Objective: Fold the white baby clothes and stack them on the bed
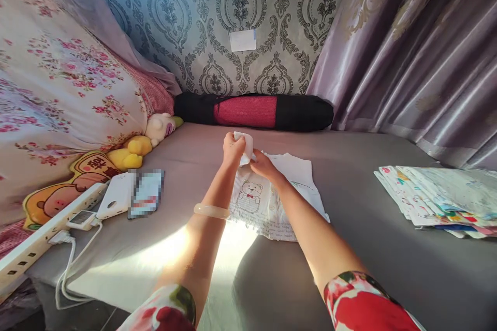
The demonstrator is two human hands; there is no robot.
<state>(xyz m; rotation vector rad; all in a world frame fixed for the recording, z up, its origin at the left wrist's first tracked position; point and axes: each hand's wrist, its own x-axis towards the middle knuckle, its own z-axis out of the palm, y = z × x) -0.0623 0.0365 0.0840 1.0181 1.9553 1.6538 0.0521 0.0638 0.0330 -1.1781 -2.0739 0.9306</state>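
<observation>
Over the far middle of the grey sheet, my left hand [233, 147] is closed around a small bunched white cloth [247, 149]. My right hand [263, 164] grips the lower right side of the same cloth; its fingertips are partly hidden. Below both hands, white fabric printed with a bear and lines of lettering [248, 199] lies flat. A plainer white piece [298, 170] with a faint green line extends to its right. Whether the bunched cloth joins the fabric underneath, I cannot tell. A pale bangle circles my left forearm.
Folded patterned cloths [438, 199] are stacked at the right. On the left are a power strip [58, 232], a white power bank [116, 196] with cables, a blurred-out flat item [146, 194] and plush toys [132, 152]. A black and red roll [248, 111] lies against the wall.
</observation>
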